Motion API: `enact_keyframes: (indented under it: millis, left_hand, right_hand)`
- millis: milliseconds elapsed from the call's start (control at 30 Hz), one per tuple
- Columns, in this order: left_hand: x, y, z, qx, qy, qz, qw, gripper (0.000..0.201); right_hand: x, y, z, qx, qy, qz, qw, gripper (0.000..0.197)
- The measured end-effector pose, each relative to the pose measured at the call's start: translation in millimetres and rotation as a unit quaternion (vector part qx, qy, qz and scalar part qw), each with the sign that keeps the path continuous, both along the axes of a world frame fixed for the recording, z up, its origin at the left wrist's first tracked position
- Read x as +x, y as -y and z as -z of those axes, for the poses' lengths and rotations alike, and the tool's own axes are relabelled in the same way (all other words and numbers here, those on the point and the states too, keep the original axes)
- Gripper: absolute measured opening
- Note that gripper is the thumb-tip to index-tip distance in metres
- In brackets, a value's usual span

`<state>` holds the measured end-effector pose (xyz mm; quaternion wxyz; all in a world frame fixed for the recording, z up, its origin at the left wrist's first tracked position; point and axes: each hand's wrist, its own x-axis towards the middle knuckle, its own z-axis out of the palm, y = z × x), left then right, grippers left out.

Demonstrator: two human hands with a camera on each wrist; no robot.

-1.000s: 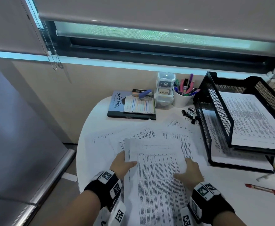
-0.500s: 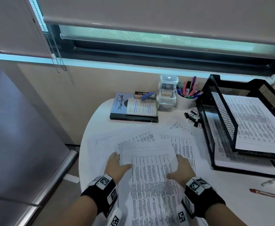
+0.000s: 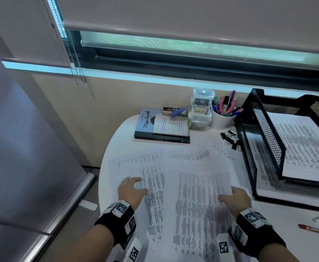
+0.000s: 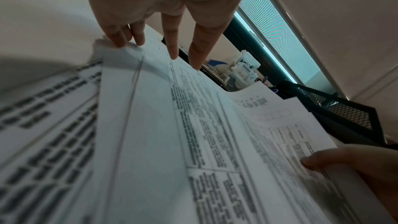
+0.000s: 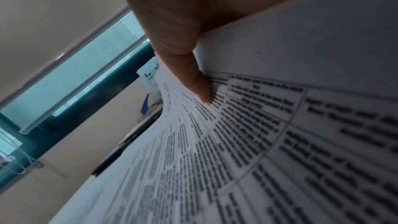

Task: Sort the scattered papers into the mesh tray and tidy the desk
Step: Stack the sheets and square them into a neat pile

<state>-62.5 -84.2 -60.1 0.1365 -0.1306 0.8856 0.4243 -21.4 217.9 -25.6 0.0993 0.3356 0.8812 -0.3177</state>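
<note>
Printed sheets [image 3: 154, 163] lie fanned over the white round table [image 3: 117, 140]. My left hand [image 3: 134, 186] rests with straight, spread fingers on the left sheets; in the left wrist view its fingertips [image 4: 172, 52] touch the paper near its far edge. My right hand [image 3: 228, 195] pinches the right edge of the top printed sheet [image 3: 202, 195], and the thumb [image 5: 200, 89] presses on its face. The black two-tier mesh tray [image 3: 264, 137] stands at the right with printed stacks in both tiers, just right of my right hand.
At the back sit a book with a striped notepad [image 3: 171, 125], a blue stapler [image 3: 177, 112], clear boxes [image 3: 202, 110] and a white pen cup [image 3: 223, 121]. Black binder clips [image 3: 230, 138] lie beside the tray. A red pen [image 3: 315, 230] lies at the right. The table's rounded edge is by my left hand.
My left hand has let go of the top sheet and moved left onto the other papers. My right hand has drawn that sheet to the right, toward the tray.
</note>
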Motion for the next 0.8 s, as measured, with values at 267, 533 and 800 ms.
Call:
enact_keyframes:
  millis: [267, 533, 800]
  left_hand:
    - [-1, -2, -7, 0.052, 0.023, -0.028, 0.998, 0.071]
    - [-7, 4, -12, 0.167, 0.056, -0.051, 0.983, 0.075]
    - [-6, 1, -5, 0.256, 0.089, -0.075, 0.96, 0.079]
  right_hand:
    - [2, -21, 2, 0.066, 0.052, -0.034, 0.996, 0.029]
    - [11, -8, -3, -0.116, -0.049, -0.011, 0.992, 0.072]
    - [2, 3, 1, -0.072, -0.02, -0.045, 0.996, 0.029]
